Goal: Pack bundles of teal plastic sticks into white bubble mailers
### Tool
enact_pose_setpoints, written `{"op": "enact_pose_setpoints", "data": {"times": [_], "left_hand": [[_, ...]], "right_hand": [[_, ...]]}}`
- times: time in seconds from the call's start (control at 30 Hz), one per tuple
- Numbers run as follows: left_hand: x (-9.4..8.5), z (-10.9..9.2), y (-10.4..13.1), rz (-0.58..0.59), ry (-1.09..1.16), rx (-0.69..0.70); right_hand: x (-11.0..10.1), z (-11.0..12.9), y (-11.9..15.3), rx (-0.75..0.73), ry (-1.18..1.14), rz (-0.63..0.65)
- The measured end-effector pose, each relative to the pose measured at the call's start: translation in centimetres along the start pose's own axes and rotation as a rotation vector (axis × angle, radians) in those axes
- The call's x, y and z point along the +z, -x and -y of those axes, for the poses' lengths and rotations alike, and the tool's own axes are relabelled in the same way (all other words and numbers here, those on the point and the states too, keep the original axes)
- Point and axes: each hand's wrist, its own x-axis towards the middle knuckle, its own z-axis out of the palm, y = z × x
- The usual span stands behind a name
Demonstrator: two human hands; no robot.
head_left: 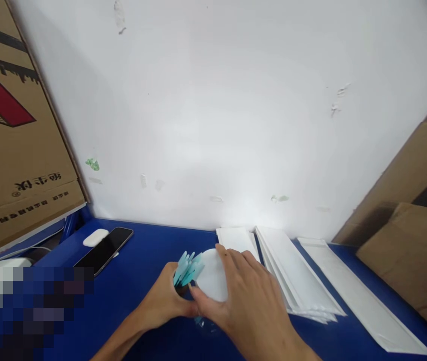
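Note:
My left hand [162, 296] is wrapped round a bundle of thin teal sticks [188, 268], whose pale, flat tips fan out above the fingers. Close beside it, my right hand [249, 291] grips a round white piece [212, 276] between thumb and fingers. The two thumbs are close together, and the white piece is right next to the teal tips. Some clear, shiny material shows below the thumbs, too blurred to make out.
Stacks of long white envelopes [299, 273] lie right of my hands, with a single one [364, 296] farther right. A phone [105, 250] and a white case [96, 237] lie at left on the blue table [141, 250]. Cardboard boxes [13, 145] stand at both sides.

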Motion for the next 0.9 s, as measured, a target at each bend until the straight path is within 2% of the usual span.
{"op": "enact_pose_setpoints", "data": {"times": [0.1, 0.2, 0.37, 0.5, 0.57, 0.67, 0.8, 0.9], "left_hand": [[-0.3, 0.0, 0.0, 0.0, 0.033, 0.019], [-0.8, 0.2, 0.0, 0.011, 0.055, 0.009], [-0.8, 0.3, 0.1, 0.009, 0.055, -0.052], [-0.2, 0.1, -0.1, 0.13, 0.111, -0.06], [0.1, -0.2, -0.2, 0.137, 0.12, -0.051], [0.4, -0.5, -0.1, 0.099, 0.101, -0.039], [0.7, -0.5, 0.1, 0.073, 0.055, -0.045], [0.6, -0.6, 0.2, 0.016, -0.002, -0.06]], "right_hand": [[-1.9, -1.2, 0.3, -0.148, -0.093, 0.171], [-3.1, -2.6, 0.2, -0.23, -0.178, 0.221], [-2.4, -3.3, -0.6, -0.148, -0.182, 0.176], [-2.7, -2.4, -1.1, -0.105, -0.195, 0.212], [-3.1, -1.9, -1.2, -0.108, -0.221, 0.22], [-2.9, -1.4, -1.1, -0.079, -0.206, 0.176], [-1.5, -0.7, -0.5, 0.012, -0.05, 0.037], [-1.3, -0.3, -0.3, -0.008, -0.019, -0.025]]}}
